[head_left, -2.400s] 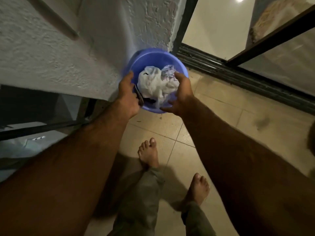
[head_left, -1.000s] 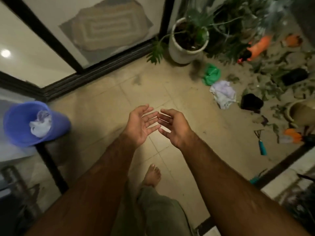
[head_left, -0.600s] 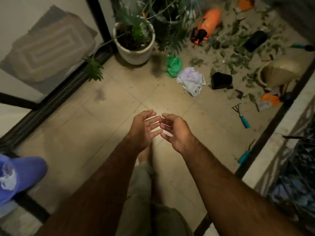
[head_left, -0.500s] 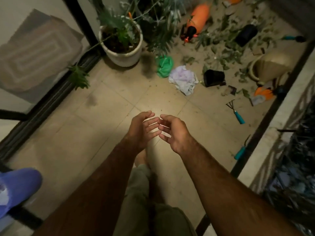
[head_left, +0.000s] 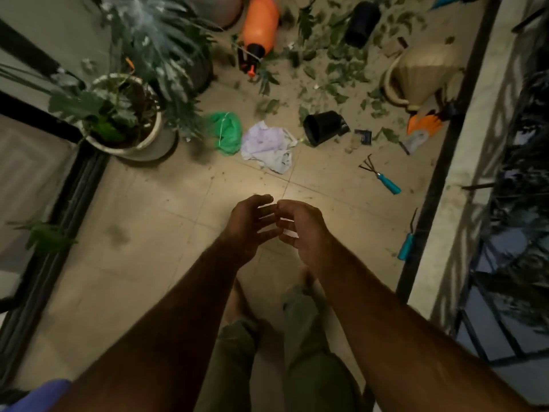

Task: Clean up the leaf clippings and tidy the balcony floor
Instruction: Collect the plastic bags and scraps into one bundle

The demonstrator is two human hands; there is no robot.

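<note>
Your left hand (head_left: 248, 223) and right hand (head_left: 300, 230) hang side by side above the beige tiled balcony floor (head_left: 154, 233), fingers loosely curled and spread, fingertips almost meeting, holding nothing. The scattered green leaf clippings (head_left: 341, 72) lie well beyond your fingertips, past a crumpled white cloth (head_left: 267, 144) and a green plastic bag (head_left: 224, 132). A teal-handled hand rake (head_left: 381, 175) lies ahead to the right of your right hand.

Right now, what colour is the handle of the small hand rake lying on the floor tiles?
Teal handle on the small black-pronged hand rake; head view.
</note>
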